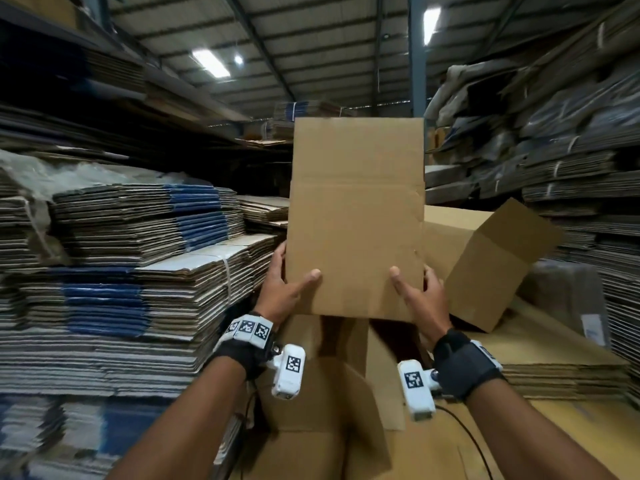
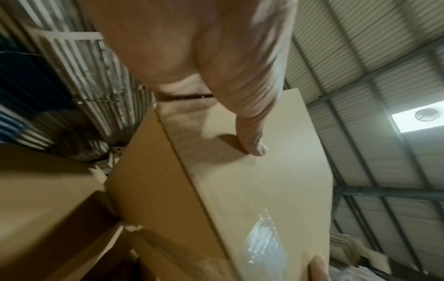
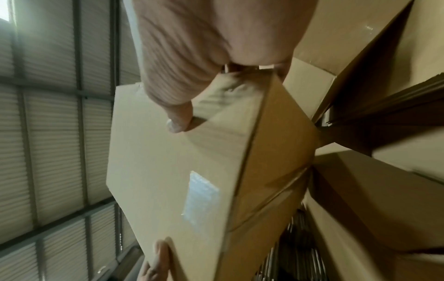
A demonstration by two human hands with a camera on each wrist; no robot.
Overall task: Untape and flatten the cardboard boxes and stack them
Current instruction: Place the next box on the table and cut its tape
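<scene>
Upright between the person's two hands, a plain brown cardboard box (image 1: pixel 355 220) is held in the air in front of the chest, its broad face toward the head camera and a flap raised straight up along its top edge. The left hand (image 1: pixel 285 289) grips the lower left edge, thumb pressed flat on the front face and fingers wrapped behind; the right hand (image 1: pixel 420 294) mirrors it on the lower right edge. Both wrist cameras add what the head view hides: a strip of clear tape (image 2: pixel 263 237) shines on the panel, and the box's side wall folds back at an angle, so it has depth. The left wrist view also catches the tip of the other hand's thumb at the panel's far edge. Below the held box, another opened box (image 1: pixel 322 393) stands with its flaps spread, and to the right an open-flapped box (image 1: pixel 485 268) lies tilted on a low pile of flat sheets (image 1: pixel 561 372). Bundled stacks of flattened cartons (image 1: pixel 145 265) fill the left side, with more on the right, under a corrugated metal roof (image 1: pixel 311 46).
</scene>
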